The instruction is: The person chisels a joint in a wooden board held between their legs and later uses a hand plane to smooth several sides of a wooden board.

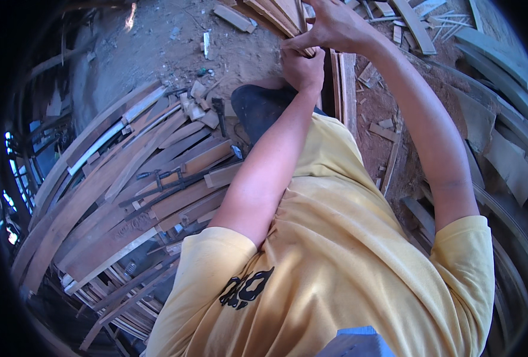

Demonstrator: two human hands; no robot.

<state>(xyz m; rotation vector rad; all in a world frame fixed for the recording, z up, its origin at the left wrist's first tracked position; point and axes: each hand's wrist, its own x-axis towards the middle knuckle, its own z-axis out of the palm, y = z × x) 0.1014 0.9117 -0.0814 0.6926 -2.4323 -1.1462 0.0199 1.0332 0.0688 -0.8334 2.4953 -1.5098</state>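
Near the top edge, several thin brown wooden strips (271, 16) are bunched together and fan out toward the upper left. Their near ends are in my left hand (302, 66), whose fingers are closed round them. Just above it, my right hand (342, 28) lies against the same strips, its thumb stretched across them and its other fingers on their right side. The picture's upper edge cuts off part of that hand and the far ends of the strips. Below the hands, longer upright wooden boards (342, 83) stand close to my dark-clad leg (261, 110).
A large stack of curved wooden planks (139, 178) fills the left, with a dark metal clamp (163, 181) on it. More curved boards (502, 65) lie to the right. Offcuts (234, 19) are scattered over the dirt floor (157, 53). A blue-topped block (359, 342) shows at the bottom edge.
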